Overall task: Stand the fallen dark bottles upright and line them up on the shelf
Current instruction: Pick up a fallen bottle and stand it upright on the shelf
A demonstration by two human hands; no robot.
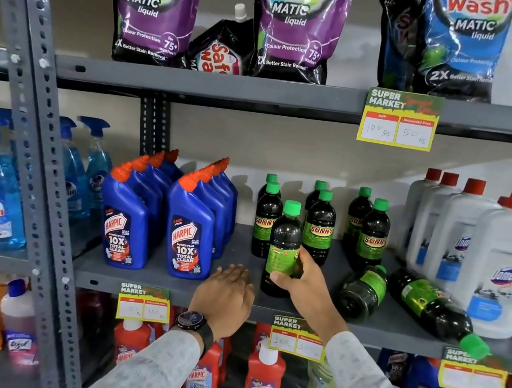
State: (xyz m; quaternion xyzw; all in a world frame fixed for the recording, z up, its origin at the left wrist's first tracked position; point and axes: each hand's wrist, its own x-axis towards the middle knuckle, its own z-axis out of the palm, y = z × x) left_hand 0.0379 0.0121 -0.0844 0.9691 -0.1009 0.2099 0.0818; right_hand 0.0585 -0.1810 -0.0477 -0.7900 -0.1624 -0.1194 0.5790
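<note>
- Held dark bottle (284, 249): green cap, green label, upright on the shelf (230, 296), at the front between the first and second rows of its kind. The right hand (305, 278) is wrapped round its lower half, thumb in front, fingers behind.
- Standing dark bottles (319, 226): six upright in three front-to-back pairs behind the held one. Judged done, though the held bottle has not yet got a settled place in a row.
- Fallen dark bottle, nearer (362, 288): on its side, base towards the camera, cap towards the back, just right of the right hand. Left to do.
- Fallen dark bottle, farther (432, 306): on its side, lying diagonally, its cap overhanging the shelf's front edge. Left to do; judged liable to roll off if knocked.
- Left hand (226, 294): open, palm down, fingers loosely spread, holding nothing, at the shelf's front edge left of the held bottle; watch on the wrist.
- Blue toilet-cleaner bottles (188, 233): two rows at left, bounding the free space there.
- White jugs (503, 265): red caps, at right; the farther fallen bottle lies just beside the front one, crowding access.
- Price tag (297, 338): on the shelf lip, below the right wrist.
</note>
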